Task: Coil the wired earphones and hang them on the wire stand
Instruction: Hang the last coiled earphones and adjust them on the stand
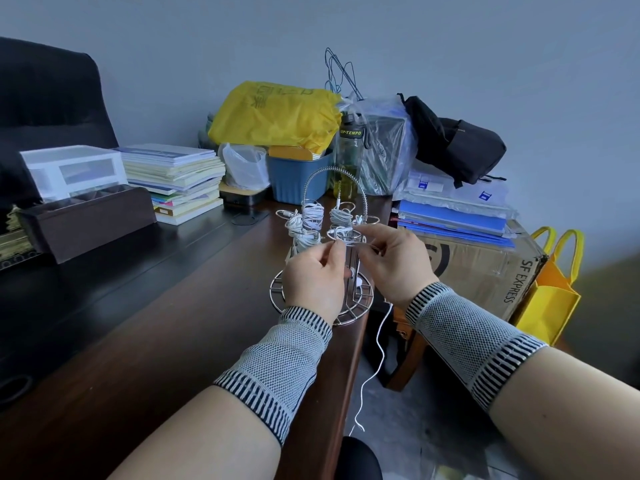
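At the desk's near edge, in front of the wire stand (325,258), the left hand (313,275) and right hand (393,263) each pinch the white earphones (341,234) between curled fingers — a small coil is begun, but its cable tail hangs off the desk toward the floor, so winding seems barely underway. Several coiled sets (308,220) already hang on the stand's arms; behind it, a blue bin (294,178) holds what look like papers.

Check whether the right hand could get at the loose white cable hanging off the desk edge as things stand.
Probably yes. The loose white cable hangs in open air just below the right hand, with nothing in between. But that hand is pinching cable at the wire stand, so it would need to let go first.
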A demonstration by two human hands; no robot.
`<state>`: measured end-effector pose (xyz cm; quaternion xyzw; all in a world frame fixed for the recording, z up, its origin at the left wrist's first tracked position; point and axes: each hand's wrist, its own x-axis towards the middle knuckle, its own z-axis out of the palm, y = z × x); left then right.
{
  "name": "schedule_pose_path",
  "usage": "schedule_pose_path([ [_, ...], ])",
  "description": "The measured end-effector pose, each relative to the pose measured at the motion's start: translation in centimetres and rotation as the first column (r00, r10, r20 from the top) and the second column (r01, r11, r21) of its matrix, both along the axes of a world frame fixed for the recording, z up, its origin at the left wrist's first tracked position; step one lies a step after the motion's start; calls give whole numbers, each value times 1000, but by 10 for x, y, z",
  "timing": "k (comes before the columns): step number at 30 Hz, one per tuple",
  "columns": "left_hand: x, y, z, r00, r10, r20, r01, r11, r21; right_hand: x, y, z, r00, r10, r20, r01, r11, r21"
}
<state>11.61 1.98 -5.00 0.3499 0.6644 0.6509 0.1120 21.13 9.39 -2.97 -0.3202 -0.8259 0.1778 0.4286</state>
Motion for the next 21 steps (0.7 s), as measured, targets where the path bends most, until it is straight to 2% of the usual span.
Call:
schedule_pose_path([
  [6, 1, 1, 1, 999, 35, 6, -35, 999, -6, 3, 2, -1, 1000, 28, 11, -28, 998, -57],
  [11, 3, 0, 4, 999, 25, 33, -25, 1000, -16, 27, 8, 5, 996, 91, -11, -90, 951, -295],
  [15, 3, -1, 5, 1000, 28, -8, -29, 998, -62, 57, 29, 7, 997, 79, 22, -54, 832, -552],
  [19, 4, -1, 6, 999, 26, -22, -28, 997, -78, 72, 35, 18, 968, 203, -144, -240, 612, -754],
  [21, 4, -2, 7, 1000, 24, -12, -25, 997, -78, 77, 35, 22, 940, 283, -189, -314, 510, -801],
])
